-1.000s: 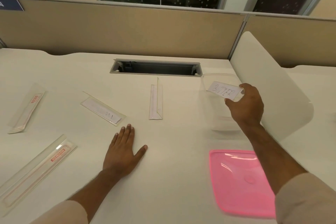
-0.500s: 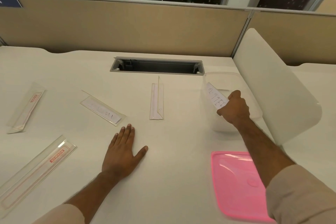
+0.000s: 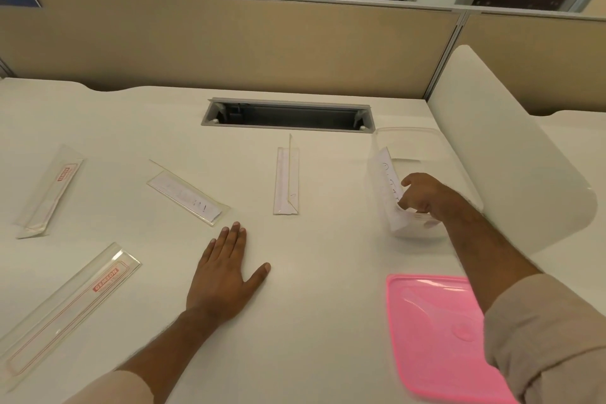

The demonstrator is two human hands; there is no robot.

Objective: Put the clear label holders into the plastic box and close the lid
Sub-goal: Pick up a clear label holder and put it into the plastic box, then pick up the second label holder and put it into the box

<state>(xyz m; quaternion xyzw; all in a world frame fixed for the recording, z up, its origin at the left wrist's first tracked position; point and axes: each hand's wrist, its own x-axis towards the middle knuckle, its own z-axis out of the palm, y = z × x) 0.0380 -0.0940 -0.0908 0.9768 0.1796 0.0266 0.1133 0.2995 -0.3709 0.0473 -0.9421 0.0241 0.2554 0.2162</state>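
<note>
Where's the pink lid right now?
Head view: the pink lid lies flat on the desk, bottom right, under the right forearm and nearer the person than the clear box.

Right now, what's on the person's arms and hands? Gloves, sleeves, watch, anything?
Both hands are bare: no gloves, rings or watch show on the left hand or the right hand. Each arm wears a light beige fabric sleeve pushed up, leaving the forearm uncovered. The right sleeve shows folds and a rolled cuff edge; the left sleeve is only partly in frame. No markings or logos visible.

White desk (image 3: 328,321) carrying four clear label holders (image 3: 188,197), plastic box (image 3: 423,147), pink lid (image 3: 436,338), left hand (image 3: 223,275) resting flat
</note>
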